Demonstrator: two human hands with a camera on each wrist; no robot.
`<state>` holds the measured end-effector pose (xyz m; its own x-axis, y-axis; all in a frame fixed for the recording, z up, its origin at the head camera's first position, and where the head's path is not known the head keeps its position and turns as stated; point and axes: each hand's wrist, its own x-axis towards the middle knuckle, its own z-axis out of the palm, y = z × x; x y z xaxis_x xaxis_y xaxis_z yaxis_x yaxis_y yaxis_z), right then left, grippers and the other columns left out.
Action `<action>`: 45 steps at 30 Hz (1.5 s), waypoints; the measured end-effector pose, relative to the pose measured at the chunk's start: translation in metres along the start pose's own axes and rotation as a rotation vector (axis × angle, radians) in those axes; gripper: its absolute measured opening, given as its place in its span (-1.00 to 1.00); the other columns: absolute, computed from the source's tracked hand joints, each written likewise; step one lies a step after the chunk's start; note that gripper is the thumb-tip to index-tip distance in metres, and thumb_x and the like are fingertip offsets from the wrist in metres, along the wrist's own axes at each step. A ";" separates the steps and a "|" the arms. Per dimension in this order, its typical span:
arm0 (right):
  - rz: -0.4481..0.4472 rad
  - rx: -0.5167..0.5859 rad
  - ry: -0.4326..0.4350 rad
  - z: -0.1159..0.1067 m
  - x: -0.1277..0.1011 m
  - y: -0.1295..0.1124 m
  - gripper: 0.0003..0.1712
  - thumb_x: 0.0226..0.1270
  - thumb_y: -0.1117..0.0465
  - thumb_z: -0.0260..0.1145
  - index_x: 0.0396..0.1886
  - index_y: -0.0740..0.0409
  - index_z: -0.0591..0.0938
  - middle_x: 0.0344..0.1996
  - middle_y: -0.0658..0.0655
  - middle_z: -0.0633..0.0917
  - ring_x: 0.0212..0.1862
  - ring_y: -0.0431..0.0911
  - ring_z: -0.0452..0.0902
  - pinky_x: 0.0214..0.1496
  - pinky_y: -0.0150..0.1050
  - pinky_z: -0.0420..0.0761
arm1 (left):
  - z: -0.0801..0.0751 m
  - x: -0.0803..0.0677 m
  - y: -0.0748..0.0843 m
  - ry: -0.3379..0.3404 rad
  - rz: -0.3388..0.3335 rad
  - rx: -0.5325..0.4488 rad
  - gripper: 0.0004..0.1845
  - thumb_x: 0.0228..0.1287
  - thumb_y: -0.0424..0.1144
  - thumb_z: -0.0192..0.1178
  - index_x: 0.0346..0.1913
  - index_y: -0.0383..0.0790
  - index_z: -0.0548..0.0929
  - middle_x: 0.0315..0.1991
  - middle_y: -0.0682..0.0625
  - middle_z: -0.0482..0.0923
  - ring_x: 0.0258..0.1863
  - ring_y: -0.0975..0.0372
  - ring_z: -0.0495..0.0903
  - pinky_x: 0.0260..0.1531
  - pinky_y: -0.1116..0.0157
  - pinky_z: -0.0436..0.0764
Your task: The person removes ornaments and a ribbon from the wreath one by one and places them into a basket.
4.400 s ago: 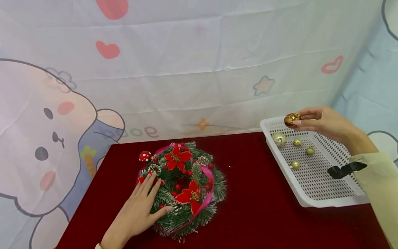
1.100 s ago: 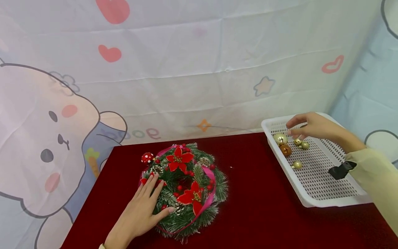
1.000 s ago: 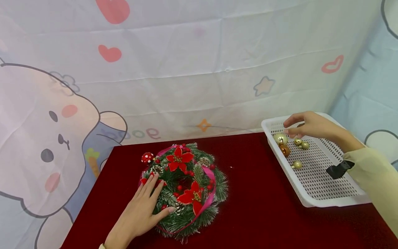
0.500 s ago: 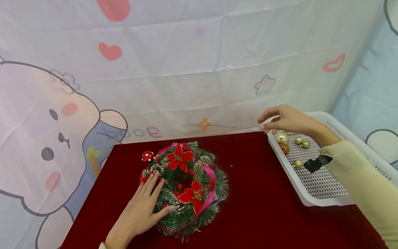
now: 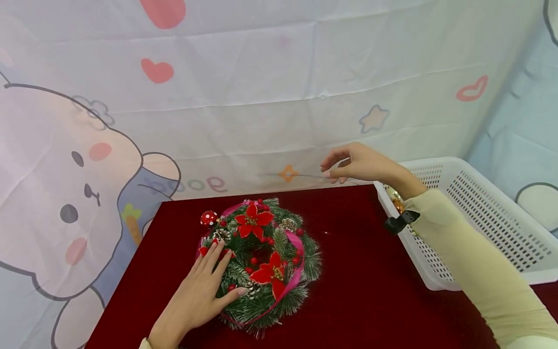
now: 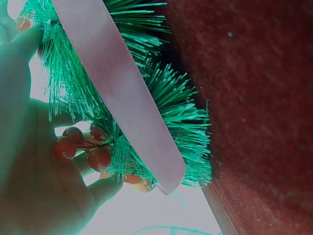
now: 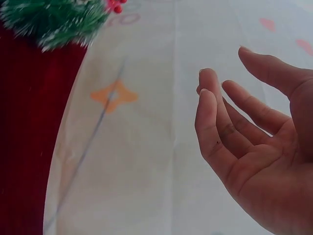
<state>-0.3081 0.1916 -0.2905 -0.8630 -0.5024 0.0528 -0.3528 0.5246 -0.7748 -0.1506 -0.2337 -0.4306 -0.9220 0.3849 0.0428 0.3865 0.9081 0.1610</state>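
The Christmas wreath (image 5: 311, 269) lies on the red cloth, with red poinsettias (image 5: 253, 220), pinecones, red berries and a pink ribbon (image 5: 296, 278). My left hand (image 5: 192, 295) rests spread on its left side, fingers straight. From the left wrist, green needles, berries (image 6: 63, 148) and the ribbon (image 6: 117, 83) show against the palm. My right hand (image 5: 362, 162) hovers over the back edge of the table, between wreath and basket. The right wrist view shows its fingers (image 7: 208, 112) loosely bent, with nothing held.
A white plastic basket (image 5: 538, 242) stands at the right, partly behind my right forearm. At its left wall a copper bauble (image 5: 398, 205) and a pale gold one (image 5: 391, 193) peek out. A red white-dotted ball (image 5: 209, 218) sits at the wreath's upper left.
The copper bauble went from my right hand into the basket. Then the right hand, holding nothing, moved left out over the basket's edge. My left hand stayed on the wreath.
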 end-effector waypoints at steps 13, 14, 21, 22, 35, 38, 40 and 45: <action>-0.030 0.040 -0.085 0.033 0.042 -0.024 -0.56 0.44 0.04 0.46 0.19 0.14 0.71 0.15 0.15 0.76 -0.08 -0.06 0.82 -0.07 -0.18 0.80 | -0.001 0.000 0.004 -0.023 -0.017 -0.012 0.06 0.39 0.53 0.02 0.64 -0.23 0.28 0.73 -0.25 -0.06 0.72 -0.17 -0.03 0.61 -0.30 0.15; -0.030 0.041 -0.087 0.034 0.045 -0.025 -0.56 0.43 0.02 0.47 0.19 0.14 0.72 0.13 0.13 0.77 -0.08 -0.06 0.82 -0.07 -0.18 0.81 | -0.001 0.000 0.003 -0.025 -0.016 -0.012 0.06 0.39 0.53 0.02 0.64 -0.23 0.28 0.73 -0.25 -0.06 0.72 -0.16 -0.03 0.62 -0.30 0.14; -0.032 0.099 -0.115 0.046 0.061 -0.031 -0.60 0.43 0.04 0.46 0.17 0.09 0.72 0.14 0.09 0.80 0.04 0.13 0.80 -0.02 -0.16 0.82 | -0.001 -0.001 0.004 -0.019 -0.014 -0.012 0.04 0.40 0.51 0.03 0.63 -0.24 0.28 0.73 -0.24 -0.06 0.73 -0.16 -0.05 0.63 -0.29 0.13; -0.033 0.108 -0.119 0.048 0.065 -0.031 -0.59 0.44 0.05 0.46 0.18 0.10 0.72 0.14 0.11 0.79 0.06 0.16 0.79 -0.02 -0.16 0.82 | -0.001 -0.002 0.004 -0.016 -0.013 -0.011 0.04 0.40 0.51 0.03 0.63 -0.25 0.29 0.73 -0.24 -0.06 0.73 -0.16 -0.06 0.63 -0.29 0.13; -0.008 0.126 -0.169 0.079 0.091 -0.037 -0.58 0.47 0.10 0.43 0.22 0.16 0.70 0.11 0.16 0.78 -0.01 0.03 0.83 -0.01 -0.20 0.82 | 0.002 0.003 0.010 0.008 0.017 -0.001 0.02 0.41 0.50 0.04 0.62 -0.24 0.31 0.73 -0.24 -0.03 0.72 -0.17 -0.04 0.61 -0.29 0.17; -0.014 0.104 -0.187 0.090 0.096 -0.038 -0.62 0.48 0.13 0.41 0.20 0.17 0.70 0.07 0.19 0.80 -0.03 0.06 0.82 -0.06 -0.21 0.82 | 0.003 0.004 0.011 -0.001 0.019 -0.003 0.03 0.40 0.51 0.02 0.62 -0.23 0.31 0.72 -0.24 -0.02 0.72 -0.17 -0.03 0.60 -0.30 0.18; -0.027 0.095 -0.202 0.099 0.100 -0.039 -0.64 0.49 0.16 0.40 0.18 0.20 0.70 0.05 0.24 0.80 -0.02 0.13 0.81 -0.06 -0.17 0.82 | 0.003 0.003 0.010 -0.010 0.015 -0.007 0.03 0.40 0.52 0.02 0.62 -0.23 0.31 0.72 -0.24 -0.03 0.72 -0.18 -0.04 0.60 -0.30 0.17; -0.073 0.099 -0.218 0.124 0.113 -0.047 -0.66 0.48 0.16 0.41 0.12 0.25 0.70 0.00 0.33 0.80 -0.01 0.28 0.77 0.07 0.08 0.80 | 0.002 0.002 0.009 0.000 0.012 -0.008 0.03 0.39 0.51 0.05 0.62 -0.23 0.32 0.73 -0.24 -0.04 0.72 -0.17 -0.04 0.61 -0.30 0.16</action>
<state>-0.3439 0.0251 -0.3263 -0.7343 -0.6786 -0.0182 -0.3645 0.4168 -0.8327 -0.1490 -0.2247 -0.4308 -0.9174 0.3955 0.0445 0.3971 0.9022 0.1681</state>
